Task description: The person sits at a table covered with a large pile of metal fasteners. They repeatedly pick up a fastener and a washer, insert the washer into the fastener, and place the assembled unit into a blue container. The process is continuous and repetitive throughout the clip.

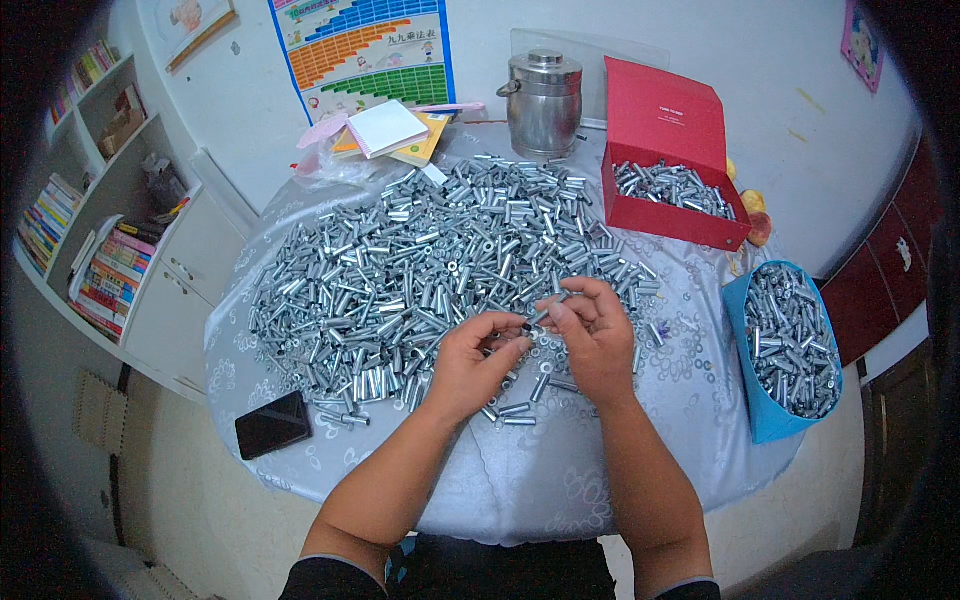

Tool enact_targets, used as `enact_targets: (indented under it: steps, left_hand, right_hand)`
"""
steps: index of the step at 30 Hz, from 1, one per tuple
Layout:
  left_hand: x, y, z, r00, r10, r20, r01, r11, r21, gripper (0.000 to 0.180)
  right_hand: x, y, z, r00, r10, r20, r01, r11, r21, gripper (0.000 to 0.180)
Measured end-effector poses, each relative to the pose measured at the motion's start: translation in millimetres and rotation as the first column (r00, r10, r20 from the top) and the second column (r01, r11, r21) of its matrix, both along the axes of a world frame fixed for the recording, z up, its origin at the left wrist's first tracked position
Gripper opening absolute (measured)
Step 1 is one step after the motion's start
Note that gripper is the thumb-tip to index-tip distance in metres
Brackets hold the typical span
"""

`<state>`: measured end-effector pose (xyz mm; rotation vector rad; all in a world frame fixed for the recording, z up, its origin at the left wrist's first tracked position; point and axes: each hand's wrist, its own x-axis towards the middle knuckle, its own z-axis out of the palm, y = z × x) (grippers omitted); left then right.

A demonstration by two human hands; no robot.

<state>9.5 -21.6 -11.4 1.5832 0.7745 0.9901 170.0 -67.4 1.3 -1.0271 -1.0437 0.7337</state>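
My left hand point(478, 362) is closed, its thumb and forefinger pinching a small dark-ended piece point(527, 326) too small to name. Close beside it, my right hand point(598, 345) grips a short silver metal tube point(541, 316) between thumb and fingers. The two pieces almost meet; whether they touch I cannot tell. Both hands hover over the near right edge of a wide heap of loose metal tubes, bolts and washers point(400, 270). Some tubes point(517, 409) lie apart on the cloth below my hands.
A silver cloth covers the table point(520, 490). At right stand an open red box point(665, 215) and a blue bin point(747, 385), both filled with metal tubes. A steel canister point(545, 105) and notebooks point(386, 130) sit at the back. A black phone point(273, 426) lies front left.
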Motion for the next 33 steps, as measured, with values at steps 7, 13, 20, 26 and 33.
enact_targets:
  steps: [7, 13, 20, 26, 33]
  left_hand:
    - [-1, 2, -3, 1.000, 0.007, -0.013, -0.006, 0.997, 0.079, 0.027]
    - [3, 2, -2, 0.981, 0.015, 0.195, 0.019, 0.985, -0.174, 0.028]
    - [-1, 13, 1, 0.895, 0.150, 0.420, 0.069, 0.884, -0.462, 0.016]
    - [-3, 13, 1, 0.846, 0.135, 0.516, 0.202, 0.814, -0.544, 0.013]
    - [-3, 14, -4, 0.748, 0.053, 0.661, 0.421, 0.732, -0.535, 0.011]
  right_hand:
    - [-1, -1, 2, 0.999, -0.014, 0.044, 0.016, 0.999, -0.045, 0.027]
    - [-2, -1, 6, 0.995, -0.064, -0.082, 0.061, 0.997, -0.041, 0.025]
    - [-2, -1, 6, 0.997, -0.057, -0.048, 0.055, 0.997, -0.047, 0.024]
    - [-2, -1, 5, 0.997, -0.037, -0.066, 0.035, 0.999, -0.040, 0.024]
    - [-4, -1, 5, 0.996, -0.061, -0.063, 0.060, 0.998, -0.006, 0.022]
